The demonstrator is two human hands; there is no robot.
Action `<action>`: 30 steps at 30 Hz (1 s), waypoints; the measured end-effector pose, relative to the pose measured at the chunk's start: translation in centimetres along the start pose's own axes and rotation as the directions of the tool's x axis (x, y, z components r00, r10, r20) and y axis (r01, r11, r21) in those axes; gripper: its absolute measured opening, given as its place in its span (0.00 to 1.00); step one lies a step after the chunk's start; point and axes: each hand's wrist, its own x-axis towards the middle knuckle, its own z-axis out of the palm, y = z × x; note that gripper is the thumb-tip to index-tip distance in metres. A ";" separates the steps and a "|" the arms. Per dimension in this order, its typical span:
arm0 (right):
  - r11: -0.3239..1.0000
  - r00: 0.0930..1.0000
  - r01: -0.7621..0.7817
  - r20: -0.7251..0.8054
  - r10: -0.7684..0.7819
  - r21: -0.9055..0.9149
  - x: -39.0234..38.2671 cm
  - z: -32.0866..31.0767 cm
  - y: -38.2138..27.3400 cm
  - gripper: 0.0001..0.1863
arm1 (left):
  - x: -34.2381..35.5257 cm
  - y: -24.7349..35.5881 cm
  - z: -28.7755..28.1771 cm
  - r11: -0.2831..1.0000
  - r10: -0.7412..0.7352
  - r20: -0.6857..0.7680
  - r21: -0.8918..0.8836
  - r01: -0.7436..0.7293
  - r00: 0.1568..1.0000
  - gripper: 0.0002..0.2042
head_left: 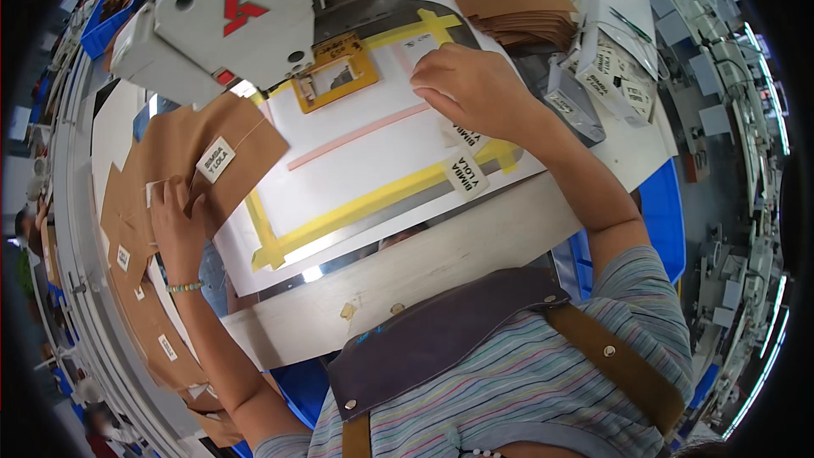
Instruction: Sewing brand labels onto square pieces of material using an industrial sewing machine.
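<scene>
Well, yellow-edged sheet [339,187] lies open between hands [180,225] [475,93].

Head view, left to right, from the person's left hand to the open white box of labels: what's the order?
Left hand → yellow frame → right hand → open white box.
</scene>
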 end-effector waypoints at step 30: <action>0.918 0.843 -0.269 -0.533 0.077 -0.293 0.3 -3.5 11.0 0.11 | 2.3 9.4 0.3 0.910 0.296 -0.273 -0.209 -0.357 0.915 0.21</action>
